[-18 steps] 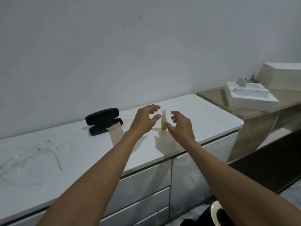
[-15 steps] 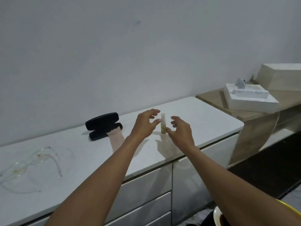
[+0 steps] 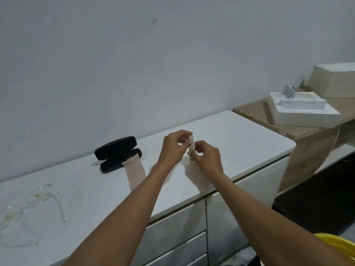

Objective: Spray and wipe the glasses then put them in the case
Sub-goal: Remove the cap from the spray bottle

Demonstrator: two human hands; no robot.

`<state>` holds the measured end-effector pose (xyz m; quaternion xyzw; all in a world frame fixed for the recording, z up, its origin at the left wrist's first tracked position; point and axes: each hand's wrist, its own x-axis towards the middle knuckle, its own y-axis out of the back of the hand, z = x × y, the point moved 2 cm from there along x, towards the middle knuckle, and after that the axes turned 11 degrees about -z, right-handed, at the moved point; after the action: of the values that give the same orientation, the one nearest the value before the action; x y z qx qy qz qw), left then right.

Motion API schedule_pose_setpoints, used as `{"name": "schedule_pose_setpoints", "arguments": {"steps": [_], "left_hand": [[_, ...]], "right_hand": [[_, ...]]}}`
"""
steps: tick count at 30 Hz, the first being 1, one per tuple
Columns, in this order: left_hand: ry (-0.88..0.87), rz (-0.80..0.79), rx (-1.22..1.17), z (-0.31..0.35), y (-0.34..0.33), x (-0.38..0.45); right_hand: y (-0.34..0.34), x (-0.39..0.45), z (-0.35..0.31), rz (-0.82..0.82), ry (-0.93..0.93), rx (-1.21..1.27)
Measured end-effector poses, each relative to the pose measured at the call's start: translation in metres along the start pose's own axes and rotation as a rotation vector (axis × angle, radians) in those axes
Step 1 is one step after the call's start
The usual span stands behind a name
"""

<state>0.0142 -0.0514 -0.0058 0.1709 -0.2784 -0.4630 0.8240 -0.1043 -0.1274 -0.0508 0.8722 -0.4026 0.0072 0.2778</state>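
Note:
A small spray bottle stands on the white cabinet top. My right hand grips its body from the right. My left hand pinches its cap at the top. A black glasses case lies open behind my left arm, with a pink cloth under its near edge. Clear-framed glasses, smeared with brown stains, lie at the far left of the top.
A wooden table stands to the right with a white foam tray and a box on it. White drawers sit below the top. A yellow rim shows at bottom right.
Both hands have closed in from either side of the bottle and taken hold of it. The bottle has stayed in place on the top.

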Motion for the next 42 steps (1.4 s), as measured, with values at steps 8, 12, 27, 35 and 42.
{"name": "schedule_pose_setpoints", "arguments": {"steps": [8,12,27,35,42], "left_hand": [[0.0,0.044,0.008,0.003,-0.002,0.005],[0.019,0.08,-0.02,0.005,-0.002,0.006],[-0.019,0.193,-0.048,0.02,-0.003,0.014],[-0.044,0.177,-0.076,0.019,0.002,0.012],[0.001,0.215,-0.09,-0.001,0.002,0.002]], "right_hand": [[-0.002,0.005,-0.001,-0.016,-0.026,0.004],[0.0,0.005,-0.007,0.001,-0.012,-0.023],[0.006,0.009,-0.013,0.086,0.062,-0.097],[0.006,0.007,-0.008,0.085,0.036,-0.097],[0.008,0.004,0.001,0.14,0.022,-0.101]]}}
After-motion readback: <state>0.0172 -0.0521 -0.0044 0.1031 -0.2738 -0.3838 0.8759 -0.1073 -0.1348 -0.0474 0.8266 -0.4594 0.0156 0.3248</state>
